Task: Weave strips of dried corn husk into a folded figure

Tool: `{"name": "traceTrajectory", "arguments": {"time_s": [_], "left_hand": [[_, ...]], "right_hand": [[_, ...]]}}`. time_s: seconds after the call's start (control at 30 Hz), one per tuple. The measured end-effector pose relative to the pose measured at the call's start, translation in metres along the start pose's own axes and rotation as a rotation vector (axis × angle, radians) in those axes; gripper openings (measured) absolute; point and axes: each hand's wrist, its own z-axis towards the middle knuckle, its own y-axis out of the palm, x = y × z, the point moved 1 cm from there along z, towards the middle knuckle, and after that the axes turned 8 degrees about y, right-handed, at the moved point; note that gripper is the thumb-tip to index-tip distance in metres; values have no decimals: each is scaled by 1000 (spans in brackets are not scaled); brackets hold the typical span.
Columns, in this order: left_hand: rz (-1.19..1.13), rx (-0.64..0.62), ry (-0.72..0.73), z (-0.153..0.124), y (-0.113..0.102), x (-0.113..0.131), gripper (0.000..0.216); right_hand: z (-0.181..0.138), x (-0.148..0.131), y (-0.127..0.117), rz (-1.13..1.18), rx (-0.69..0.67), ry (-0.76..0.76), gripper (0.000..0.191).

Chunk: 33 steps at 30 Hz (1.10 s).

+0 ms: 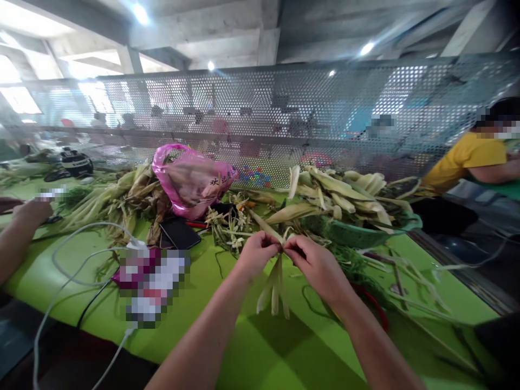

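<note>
My left hand [262, 253] and my right hand [311, 260] meet over the middle of the green table, fingertips pinched close together. Between them they grip a pale strip bundle of corn husk [275, 290], its split ends hanging down below the fingers. One husk length also points up and left from the pinch. The exact spot where the fingers hold it is partly hidden. Behind my hands lies a small heap of cut husk pieces [231, 230]. A green basin [365, 236] heaped with corn husks [345, 195] stands to the right.
A pink plastic bag [190, 181], husk bundles [134, 195] and a dark phone [180, 233] lie on the left. White cables [57, 260] run to a power strip [156, 290]. A perforated metal screen [252, 108] stands behind. Another person's hand [30, 214] is at far left; someone in yellow [467, 157] sits right.
</note>
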Motion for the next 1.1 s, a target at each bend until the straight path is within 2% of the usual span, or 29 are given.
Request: {"name": "traceTrajectory", "arguments": {"time_s": [0.2, 0.5, 0.87, 1.1], "left_hand": [[-33, 14, -9, 1, -3, -4, 14], [15, -2, 35, 2, -5, -4, 16], [115, 16, 124, -2, 3, 2, 14], [323, 31, 252, -4, 4, -4, 13]], "right_hand": [[0, 2, 1, 11, 3, -16, 8], [1, 2, 3, 167, 34, 35, 8], [-1, -2, 4, 38, 130, 85, 8], [-1, -3, 5, 15, 95, 99, 6]]}}
